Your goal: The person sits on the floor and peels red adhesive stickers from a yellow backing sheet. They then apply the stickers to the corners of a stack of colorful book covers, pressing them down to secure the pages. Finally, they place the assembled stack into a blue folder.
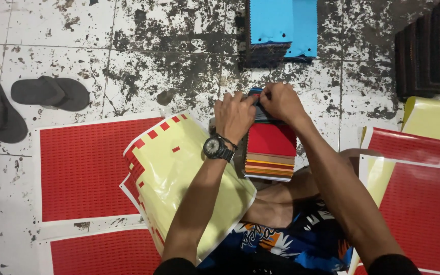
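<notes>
Your swatch stack (271, 150) at centre: red top, tan, orange and yellow edges below. Blue sheets (282, 21) at top. Red dotted sticker sheets (85, 168) at left, white-bordered. Peeled backing (179, 173): pale yellow. Floor (179, 56): white tile, black-speckled. Sandals (24, 99) at upper left, dark grey.

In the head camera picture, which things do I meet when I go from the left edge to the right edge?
Black sandals → flat red sticker sheet → curled yellow backing sheet → left hand → right hand, both on the stack of coloured fabric samples → red sheets.
</notes>
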